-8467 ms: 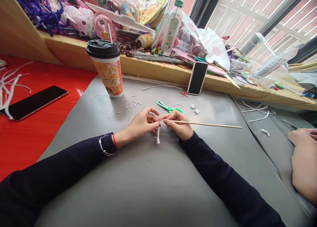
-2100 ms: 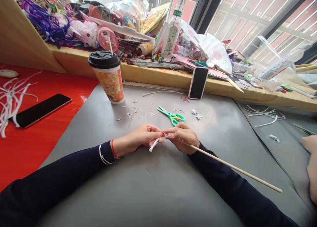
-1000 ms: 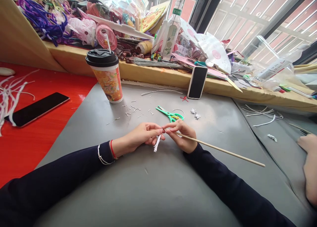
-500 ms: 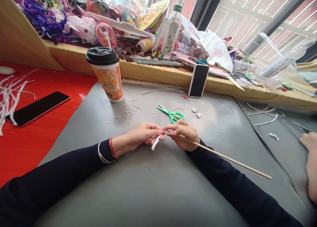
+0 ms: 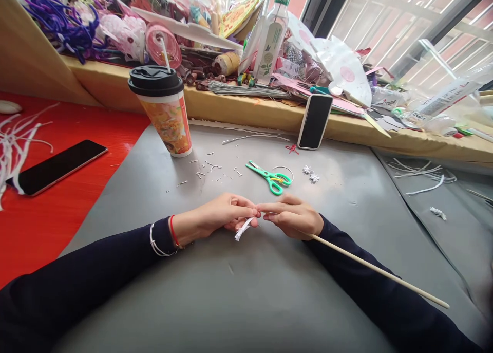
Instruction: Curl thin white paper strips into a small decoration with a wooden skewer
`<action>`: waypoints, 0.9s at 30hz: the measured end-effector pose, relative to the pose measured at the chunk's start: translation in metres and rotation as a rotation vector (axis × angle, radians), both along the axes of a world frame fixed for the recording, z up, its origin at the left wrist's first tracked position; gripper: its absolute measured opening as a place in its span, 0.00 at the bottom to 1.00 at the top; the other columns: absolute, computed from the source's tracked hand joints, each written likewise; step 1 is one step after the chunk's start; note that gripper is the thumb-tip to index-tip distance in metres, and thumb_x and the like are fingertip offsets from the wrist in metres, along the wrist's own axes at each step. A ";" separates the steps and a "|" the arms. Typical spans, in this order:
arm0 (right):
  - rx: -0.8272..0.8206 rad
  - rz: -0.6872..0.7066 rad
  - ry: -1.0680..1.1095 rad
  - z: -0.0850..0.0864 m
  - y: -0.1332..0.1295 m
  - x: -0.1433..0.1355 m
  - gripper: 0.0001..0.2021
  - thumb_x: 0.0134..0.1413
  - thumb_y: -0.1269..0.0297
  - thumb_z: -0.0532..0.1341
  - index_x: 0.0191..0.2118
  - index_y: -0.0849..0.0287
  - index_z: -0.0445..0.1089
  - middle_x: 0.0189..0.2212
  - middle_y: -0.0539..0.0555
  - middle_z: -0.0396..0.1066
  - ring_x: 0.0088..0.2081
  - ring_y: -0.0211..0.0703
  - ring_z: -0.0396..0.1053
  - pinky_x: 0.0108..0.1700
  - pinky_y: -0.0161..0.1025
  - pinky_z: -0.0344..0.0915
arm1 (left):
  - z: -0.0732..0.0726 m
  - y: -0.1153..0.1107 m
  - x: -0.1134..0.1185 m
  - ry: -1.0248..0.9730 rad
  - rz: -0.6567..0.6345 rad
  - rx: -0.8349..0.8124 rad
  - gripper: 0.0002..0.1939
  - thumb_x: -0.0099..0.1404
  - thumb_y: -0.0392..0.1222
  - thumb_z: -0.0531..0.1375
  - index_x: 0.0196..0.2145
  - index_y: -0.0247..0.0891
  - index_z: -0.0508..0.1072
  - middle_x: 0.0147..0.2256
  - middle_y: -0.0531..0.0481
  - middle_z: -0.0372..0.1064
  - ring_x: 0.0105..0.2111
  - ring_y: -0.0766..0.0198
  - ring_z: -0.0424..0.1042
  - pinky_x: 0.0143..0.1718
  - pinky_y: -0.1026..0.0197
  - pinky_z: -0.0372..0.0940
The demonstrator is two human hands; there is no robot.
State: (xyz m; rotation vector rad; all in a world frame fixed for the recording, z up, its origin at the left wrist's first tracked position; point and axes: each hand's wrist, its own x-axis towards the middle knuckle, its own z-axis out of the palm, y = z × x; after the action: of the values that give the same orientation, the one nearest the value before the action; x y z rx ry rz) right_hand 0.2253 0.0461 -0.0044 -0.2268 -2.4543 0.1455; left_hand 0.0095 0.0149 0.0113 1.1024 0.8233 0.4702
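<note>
Wooden and pale, the stick (image 5: 379,270) sloped more steeply across the right sleeve (image 5: 346,283) than a second earlier, and the right hand (image 5: 295,217) had turned further over with it; this suggested that the fine work at the fingertips was under way, not finished. Fingers of the left hand (image 5: 227,213) were pinched together on the white strip (image 5: 244,229), which poked out below them over the grey table (image 5: 215,301). Right fingers were closed around the stick, fingertips meeting the left ones; its tip was hidden.
</note>
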 end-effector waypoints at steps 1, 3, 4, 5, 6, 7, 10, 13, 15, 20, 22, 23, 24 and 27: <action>-0.015 0.003 -0.005 0.000 -0.001 0.001 0.08 0.52 0.74 0.58 0.30 0.51 0.65 0.42 0.48 0.73 0.29 0.35 0.65 0.30 0.36 0.66 | 0.001 -0.001 0.000 0.010 0.004 0.005 0.12 0.55 0.46 0.60 0.27 0.33 0.71 0.19 0.55 0.60 0.17 0.75 0.52 0.18 0.68 0.46; -0.104 -0.029 0.044 -0.001 -0.003 0.001 0.07 0.52 0.73 0.59 0.31 0.52 0.65 0.41 0.48 0.74 0.28 0.35 0.66 0.30 0.36 0.65 | 0.002 -0.003 0.002 0.027 0.021 0.022 0.12 0.55 0.47 0.60 0.29 0.33 0.71 0.24 0.52 0.67 0.17 0.75 0.55 0.17 0.69 0.48; -0.179 -0.058 0.087 -0.002 -0.004 0.000 0.07 0.51 0.73 0.60 0.31 0.52 0.64 0.39 0.49 0.74 0.28 0.35 0.65 0.30 0.36 0.65 | 0.002 -0.004 0.003 0.036 0.033 0.036 0.12 0.55 0.47 0.60 0.30 0.34 0.71 0.26 0.51 0.69 0.17 0.76 0.56 0.17 0.69 0.48; -0.263 -0.089 0.136 -0.003 -0.006 -0.001 0.07 0.51 0.71 0.60 0.30 0.52 0.63 0.38 0.49 0.75 0.28 0.36 0.65 0.30 0.37 0.65 | 0.002 -0.005 0.004 0.044 0.049 0.056 0.13 0.56 0.48 0.59 0.31 0.34 0.71 0.28 0.50 0.70 0.16 0.76 0.57 0.17 0.69 0.48; -0.346 -0.120 0.180 -0.004 -0.007 -0.003 0.07 0.51 0.70 0.61 0.29 0.53 0.62 0.37 0.49 0.75 0.28 0.36 0.66 0.32 0.39 0.65 | 0.001 -0.006 0.006 0.048 0.066 0.078 0.13 0.57 0.48 0.59 0.32 0.34 0.71 0.29 0.50 0.71 0.16 0.76 0.58 0.16 0.70 0.48; -0.421 -0.150 0.220 -0.005 -0.008 -0.005 0.07 0.50 0.69 0.62 0.29 0.53 0.62 0.36 0.50 0.75 0.28 0.36 0.66 0.34 0.40 0.65 | 0.001 -0.007 0.007 0.044 0.083 0.104 0.14 0.57 0.49 0.58 0.33 0.34 0.71 0.29 0.49 0.71 0.17 0.75 0.59 0.16 0.70 0.49; -0.641 -0.217 0.360 -0.007 -0.011 -0.013 0.08 0.49 0.66 0.63 0.27 0.55 0.62 0.35 0.53 0.75 0.31 0.38 0.69 0.36 0.43 0.66 | -0.004 -0.007 0.009 0.000 0.128 0.174 0.16 0.59 0.49 0.57 0.37 0.34 0.71 0.33 0.47 0.72 0.19 0.74 0.64 0.17 0.70 0.52; -0.872 -0.222 0.497 -0.006 -0.014 -0.019 0.08 0.48 0.65 0.64 0.26 0.56 0.62 0.31 0.53 0.73 0.32 0.40 0.71 0.33 0.41 0.69 | -0.006 -0.006 0.009 -0.020 0.160 0.228 0.16 0.59 0.49 0.56 0.37 0.33 0.70 0.34 0.46 0.71 0.20 0.73 0.65 0.17 0.70 0.54; -0.970 -0.226 0.536 -0.005 -0.015 -0.022 0.09 0.47 0.64 0.64 0.26 0.57 0.62 0.30 0.52 0.73 0.31 0.40 0.72 0.32 0.40 0.70 | -0.004 -0.006 0.008 0.006 0.180 0.269 0.15 0.59 0.48 0.56 0.36 0.34 0.71 0.34 0.47 0.71 0.21 0.72 0.65 0.18 0.70 0.55; -1.009 -0.259 0.543 -0.004 -0.015 -0.024 0.11 0.47 0.61 0.64 0.24 0.57 0.61 0.29 0.50 0.73 0.25 0.37 0.70 0.28 0.39 0.69 | 0.001 -0.005 0.007 0.145 0.215 0.352 0.18 0.61 0.52 0.54 0.35 0.34 0.74 0.21 0.52 0.67 0.17 0.74 0.58 0.18 0.70 0.53; -1.012 -0.238 0.526 -0.003 -0.016 -0.024 0.12 0.46 0.60 0.65 0.24 0.57 0.60 0.28 0.50 0.73 0.25 0.37 0.70 0.28 0.40 0.69 | 0.000 -0.004 0.006 0.165 0.235 0.340 0.21 0.62 0.55 0.51 0.34 0.34 0.74 0.19 0.53 0.65 0.16 0.73 0.56 0.19 0.69 0.53; -1.028 -0.218 0.517 -0.002 -0.016 -0.025 0.13 0.46 0.60 0.65 0.24 0.57 0.59 0.28 0.51 0.73 0.26 0.38 0.71 0.28 0.40 0.69 | -0.002 -0.003 0.004 0.174 0.243 0.330 0.22 0.62 0.56 0.51 0.33 0.34 0.74 0.19 0.53 0.65 0.16 0.73 0.55 0.20 0.68 0.53; -1.052 -0.195 0.510 -0.001 -0.017 -0.025 0.13 0.45 0.61 0.65 0.24 0.57 0.59 0.28 0.51 0.73 0.27 0.39 0.71 0.29 0.40 0.69 | -0.003 -0.001 0.003 0.178 0.230 0.332 0.22 0.61 0.56 0.51 0.32 0.34 0.75 0.19 0.53 0.65 0.16 0.73 0.55 0.20 0.68 0.52; -1.139 -0.143 0.511 0.000 -0.019 -0.026 0.12 0.44 0.63 0.66 0.23 0.58 0.60 0.27 0.51 0.73 0.28 0.39 0.71 0.29 0.39 0.67 | -0.006 0.003 -0.001 0.162 0.128 0.343 0.20 0.59 0.55 0.54 0.29 0.34 0.75 0.20 0.52 0.65 0.18 0.73 0.55 0.21 0.68 0.52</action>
State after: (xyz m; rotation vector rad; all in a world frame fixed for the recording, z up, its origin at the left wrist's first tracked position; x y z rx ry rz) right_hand 0.1993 0.0267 -0.0045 -0.7315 -1.5952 1.3449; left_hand 0.0080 0.0177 0.0055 1.4230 0.9826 0.6531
